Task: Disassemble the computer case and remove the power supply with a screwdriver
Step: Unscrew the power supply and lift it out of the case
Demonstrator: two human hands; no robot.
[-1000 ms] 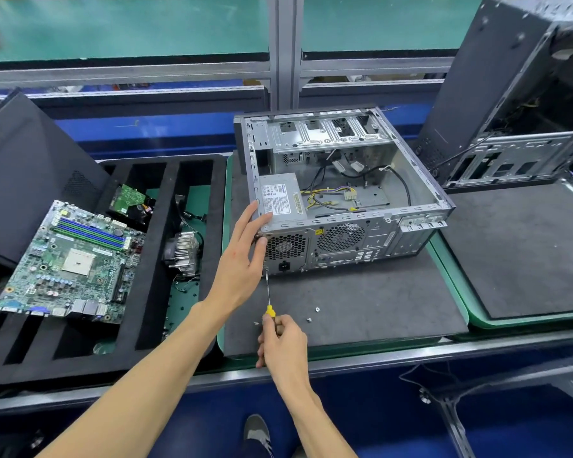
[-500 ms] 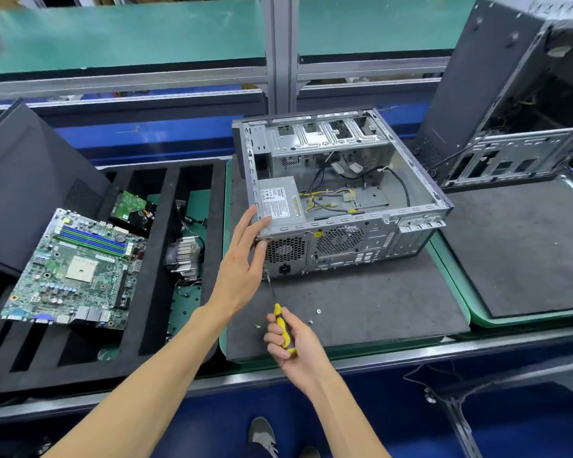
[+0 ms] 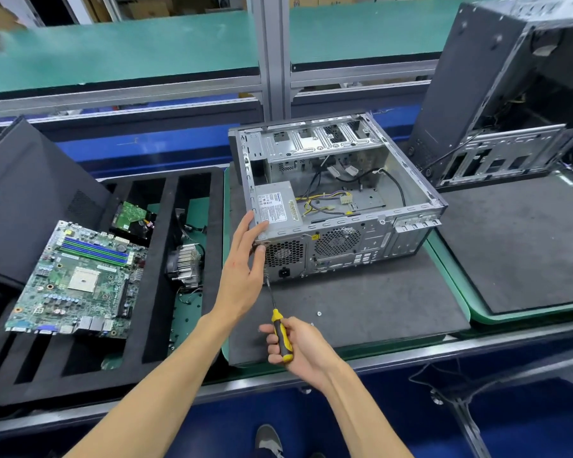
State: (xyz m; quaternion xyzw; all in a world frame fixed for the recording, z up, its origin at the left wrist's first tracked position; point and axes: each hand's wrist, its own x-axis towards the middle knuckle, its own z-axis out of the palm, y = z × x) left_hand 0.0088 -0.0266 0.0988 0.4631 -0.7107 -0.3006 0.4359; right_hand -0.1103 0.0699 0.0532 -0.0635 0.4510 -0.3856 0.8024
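- Right hand (image 3: 300,347), nearest the viewer: fingers curled round the yellow-and-black handle of the screwdriver (image 3: 280,335); slim shaft angled up and away, tip meeting the lower left corner of the rear panel.
- Loose screws (image 3: 318,314) on the grey foam mat (image 3: 377,305), just beyond the right hand; small and hard to count.
- Left hand (image 3: 245,269): fingers straight, pressed flat against the left rear corner of the computer case (image 3: 411,206), thumb on the perforated grille; nothing gripped, a bracing hold only.
- Screw under the tip: hidden by the left hand's thumb and palm; seating of the tip and degree of loosening impossible to judge.
- Power supply (image 3: 278,206): grey metal box in the near left corner of the open case, label upward, wire bundle trailing to the right. Judged rigid, fairly heavy for its bulk, smooth-sided; best taken by both side walls once freed, never by the wires. Sheet-metal edges of the case probably sharp.
- Connector ends of the wires loose on the case floor, apparently unplugged; any further attachment out of sight beneath the box.
- Left of the mat: motherboard (image 3: 76,279) lying on the black foam tray (image 3: 159,325), heatsink (image 3: 184,266) in a slot beside it.
- Far right: second case (image 3: 510,94), partly blurred and cut off by the frame edge.
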